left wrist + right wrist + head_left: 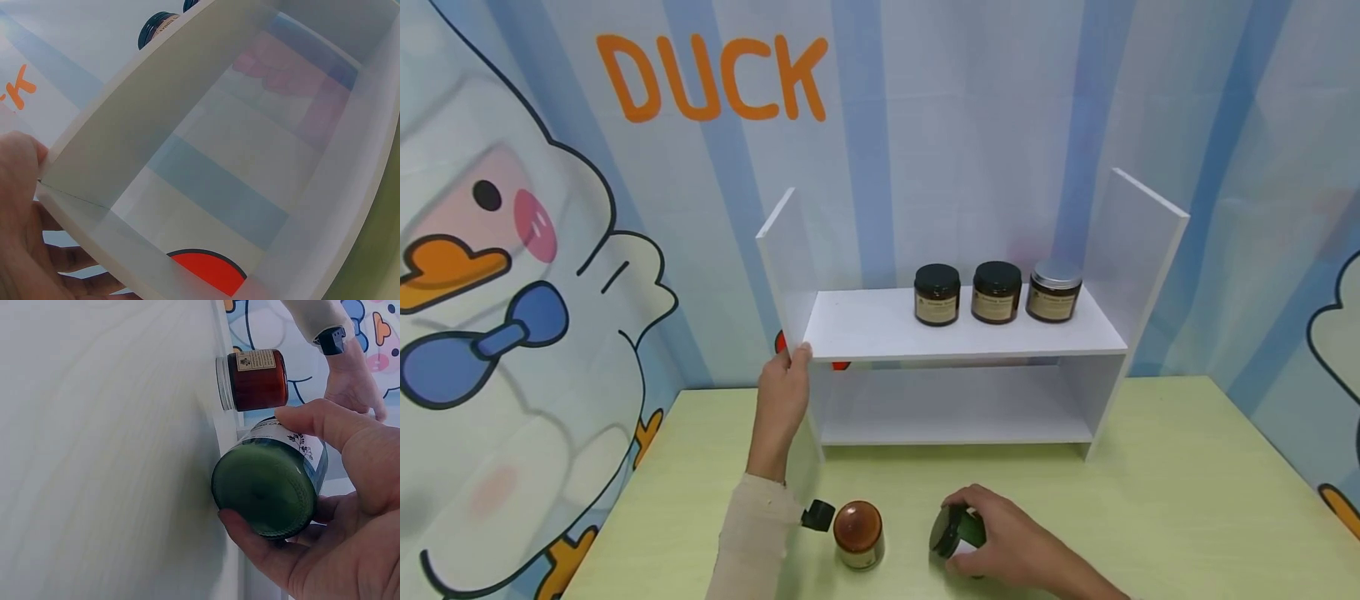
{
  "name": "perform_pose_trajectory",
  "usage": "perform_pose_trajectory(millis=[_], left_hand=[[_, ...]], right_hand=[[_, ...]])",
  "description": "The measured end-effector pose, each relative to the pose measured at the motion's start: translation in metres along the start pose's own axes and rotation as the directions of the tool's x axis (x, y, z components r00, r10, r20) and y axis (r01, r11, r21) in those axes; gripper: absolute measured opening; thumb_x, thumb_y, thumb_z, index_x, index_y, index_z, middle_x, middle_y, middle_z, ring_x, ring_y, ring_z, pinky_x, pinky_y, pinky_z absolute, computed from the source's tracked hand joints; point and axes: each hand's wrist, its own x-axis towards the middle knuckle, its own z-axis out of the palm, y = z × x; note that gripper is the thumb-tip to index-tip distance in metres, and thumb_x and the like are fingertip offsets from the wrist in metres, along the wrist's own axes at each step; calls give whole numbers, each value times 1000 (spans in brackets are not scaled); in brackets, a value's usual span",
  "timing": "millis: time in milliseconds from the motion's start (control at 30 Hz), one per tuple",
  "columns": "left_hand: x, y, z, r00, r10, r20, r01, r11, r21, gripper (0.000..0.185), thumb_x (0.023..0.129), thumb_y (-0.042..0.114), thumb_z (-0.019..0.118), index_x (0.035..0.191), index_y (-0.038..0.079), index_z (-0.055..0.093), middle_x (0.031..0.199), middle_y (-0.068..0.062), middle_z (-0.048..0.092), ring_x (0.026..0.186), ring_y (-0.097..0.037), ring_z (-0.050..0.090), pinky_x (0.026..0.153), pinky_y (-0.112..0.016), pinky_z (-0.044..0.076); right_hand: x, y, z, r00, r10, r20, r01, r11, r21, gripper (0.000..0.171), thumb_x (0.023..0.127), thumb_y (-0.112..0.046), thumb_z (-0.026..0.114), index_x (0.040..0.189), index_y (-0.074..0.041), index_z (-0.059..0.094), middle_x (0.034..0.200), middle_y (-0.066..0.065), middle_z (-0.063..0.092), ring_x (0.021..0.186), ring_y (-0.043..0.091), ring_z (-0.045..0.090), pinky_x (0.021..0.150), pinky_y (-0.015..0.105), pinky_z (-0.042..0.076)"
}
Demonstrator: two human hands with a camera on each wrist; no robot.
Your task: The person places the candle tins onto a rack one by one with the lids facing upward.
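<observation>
A white two-tier shelf (880,333) stands at the back of the pale green table (1187,500). My left hand (784,392) grips its left front corner, thumb on the upper board's edge (94,169). My right hand (1000,542) holds a dark green glass jar (957,530) tilted on the table near the front edge; the right wrist view shows its green base (265,490) between thumb and fingers. An amber jar (858,533) stands upside down on its silver lid just left of it (253,380).
Three brown jars stand on the upper shelf: two with black lids (937,294) (996,292) and one with a silver lid (1054,290). The lower shelf (955,408) holds nothing. A duck-patterned wall (520,275) runs behind and along the left.
</observation>
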Motion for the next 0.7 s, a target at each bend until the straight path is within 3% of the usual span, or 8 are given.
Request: perform_pose_trajectory(millis=[267, 500, 700], left_hand=[[1, -2, 0, 1000, -5, 3, 5, 1000, -3, 55, 105, 44, 40, 133, 0, 60, 133, -17, 62, 106, -32, 54, 93, -51, 43], [1, -1, 0, 1000, -16, 17, 16, 1000, -13, 55, 106, 43, 40, 136, 1, 59, 136, -16, 60, 111, -31, 54, 98, -54, 42], [1, 0, 0, 1000, -19, 16, 19, 1000, -3, 56, 106, 44, 39, 136, 1, 58, 136, -16, 59, 111, -32, 53, 97, -55, 43]], right_hand=[[-3, 2, -1, 1000, -10, -8, 11, 994, 105, 59, 78, -22, 84, 129, -9, 57, 115, 5, 60, 88, 17, 57, 70, 27, 48], [-3, 4, -3, 1000, 0, 29, -6, 979, 203, 56, 82, -21, 84, 129, -12, 56, 117, 4, 63, 98, 23, 58, 74, 34, 47], [-3, 6, -8, 999, -1, 37, -7, 979, 205, 55, 83, -24, 84, 128, -13, 56, 119, 4, 63, 108, 28, 60, 80, 39, 50]])
